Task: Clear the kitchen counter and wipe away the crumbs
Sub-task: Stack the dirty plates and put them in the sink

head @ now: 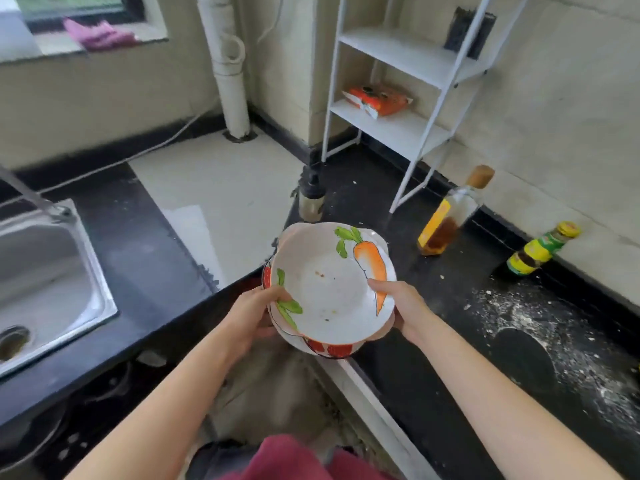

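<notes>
by black counter (415, 382), fingers (277, 295) of left hand (251, 318) and right hand (403, 306) grasp carrot-painted bowls (329, 289).

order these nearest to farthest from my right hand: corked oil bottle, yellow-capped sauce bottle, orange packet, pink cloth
1. corked oil bottle, counter, just right
2. yellow-capped sauce bottle, far right by wall
3. orange packet, rack shelf ahead
4. pink cloth, windowsill, far left

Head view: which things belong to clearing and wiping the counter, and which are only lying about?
Part of the job:
stacked dishes, held by the left hand and right hand
crumbs on the black counter
oil bottle, sauce bottle, on that counter
pink cloth on the sill, perhaps for wiping

Lying about:
white rack
orange packet on it
white pipe
</notes>
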